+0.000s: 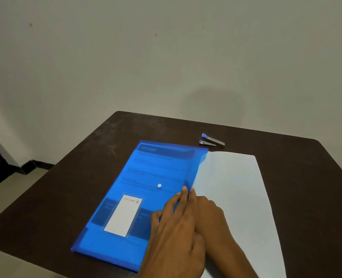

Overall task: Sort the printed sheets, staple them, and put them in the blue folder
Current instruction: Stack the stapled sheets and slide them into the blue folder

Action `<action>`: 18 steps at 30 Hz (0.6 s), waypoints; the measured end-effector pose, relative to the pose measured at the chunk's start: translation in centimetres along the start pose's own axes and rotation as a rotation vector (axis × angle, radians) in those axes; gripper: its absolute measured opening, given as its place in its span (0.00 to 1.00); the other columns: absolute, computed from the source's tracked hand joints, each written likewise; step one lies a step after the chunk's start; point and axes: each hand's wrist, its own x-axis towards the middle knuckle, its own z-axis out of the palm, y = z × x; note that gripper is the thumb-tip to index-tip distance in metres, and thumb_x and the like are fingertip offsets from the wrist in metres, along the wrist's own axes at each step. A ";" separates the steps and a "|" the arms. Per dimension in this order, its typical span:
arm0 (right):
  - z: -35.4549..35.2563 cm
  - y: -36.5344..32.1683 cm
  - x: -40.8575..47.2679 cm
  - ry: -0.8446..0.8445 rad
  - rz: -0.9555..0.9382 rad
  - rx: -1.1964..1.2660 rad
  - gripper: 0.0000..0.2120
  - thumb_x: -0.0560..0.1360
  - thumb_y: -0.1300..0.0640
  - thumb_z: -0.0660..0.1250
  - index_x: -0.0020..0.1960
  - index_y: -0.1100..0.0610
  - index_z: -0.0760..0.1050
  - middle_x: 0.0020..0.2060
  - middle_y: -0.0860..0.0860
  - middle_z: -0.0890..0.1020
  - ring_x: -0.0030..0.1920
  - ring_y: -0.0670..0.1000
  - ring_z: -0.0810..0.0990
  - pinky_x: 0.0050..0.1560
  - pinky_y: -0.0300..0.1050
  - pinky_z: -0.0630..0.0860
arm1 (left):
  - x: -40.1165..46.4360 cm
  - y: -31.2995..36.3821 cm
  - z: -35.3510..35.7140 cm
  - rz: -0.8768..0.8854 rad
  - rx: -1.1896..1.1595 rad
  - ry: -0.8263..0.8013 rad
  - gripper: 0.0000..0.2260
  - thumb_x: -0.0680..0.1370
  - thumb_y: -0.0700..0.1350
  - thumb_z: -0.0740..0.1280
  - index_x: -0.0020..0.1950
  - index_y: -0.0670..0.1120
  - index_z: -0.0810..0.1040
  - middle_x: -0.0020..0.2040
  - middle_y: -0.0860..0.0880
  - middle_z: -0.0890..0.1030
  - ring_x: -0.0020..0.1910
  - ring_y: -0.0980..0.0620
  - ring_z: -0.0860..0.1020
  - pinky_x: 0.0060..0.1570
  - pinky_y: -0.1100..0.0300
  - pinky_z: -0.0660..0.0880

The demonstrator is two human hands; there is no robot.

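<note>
I see the blue folder (126, 197) lying flat on the dark brown counter (296, 157), its long side running away from me and slightly to the right. It is translucent: printed sheets (156, 167) show through it, with a dark header band near the far end and lines of text I cannot read. A white snap button (159, 185) sits near the middle of the folder, and a white label card (123, 215) is in a clear pocket on its nearer half.

To the right of the folder, a white sheet (236, 187) lies spread on the counter, its left edge meeting the folder's right edge; I cannot tell whether it slides under the folder's flap or just lies against it.

My left hand (174, 233) rests palm down on the folder's right portion, fingers (183, 194) stretched out, close together and pointing away from me, pinching nothing. My right hand (206, 211) lies just beside it, touching it, flat at the seam where folder and white sheet meet; its fingertips are partly hidden behind the left hand, so I cannot tell whether it pinches the folder's edge.

A small stapler (212, 141), with a blue tip and a metal body, lies on the counter past the far right corner of the folder, apart from both hands.
</note>
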 end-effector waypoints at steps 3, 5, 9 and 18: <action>0.3 0.4 -0.1 -0.008 -0.018 0.063 0.17 0.87 0.47 0.53 0.39 0.45 0.61 0.34 0.43 0.70 0.34 0.46 0.72 0.39 0.42 0.71 | 0.3 0.4 -2.1 0.026 -0.141 0.030 0.39 0.68 0.58 0.49 0.82 0.61 0.60 0.80 0.64 0.66 0.75 0.64 0.68 0.61 0.52 0.75; -0.5 1.4 -1.1 0.113 -0.005 0.252 0.08 0.85 0.46 0.57 0.49 0.44 0.70 0.37 0.44 0.78 0.40 0.48 0.80 0.45 0.46 0.78 | -0.5 0.4 -2.8 0.052 -0.203 0.091 0.34 0.70 0.66 0.39 0.78 0.74 0.39 0.80 0.74 0.42 0.79 0.72 0.45 0.76 0.58 0.53; -3.8 6.5 -4.8 0.541 0.256 0.257 0.15 0.81 0.53 0.67 0.67 0.44 0.76 0.40 0.47 0.83 0.44 0.55 0.81 0.49 0.51 0.76 | -1.4 -1.7 -3.0 0.006 -0.333 0.051 0.25 0.84 0.65 0.51 0.77 0.78 0.43 0.78 0.77 0.47 0.79 0.74 0.44 0.82 0.58 0.47; -7.1 10.9 -8.3 0.412 0.424 0.956 0.10 0.84 0.58 0.65 0.56 0.47 0.83 0.47 0.47 0.89 0.48 0.55 0.88 0.48 0.52 0.82 | -0.3 -4.3 -1.8 -0.038 -0.085 0.053 0.36 0.74 0.67 0.39 0.83 0.64 0.46 0.80 0.69 0.37 0.82 0.65 0.41 0.77 0.65 0.40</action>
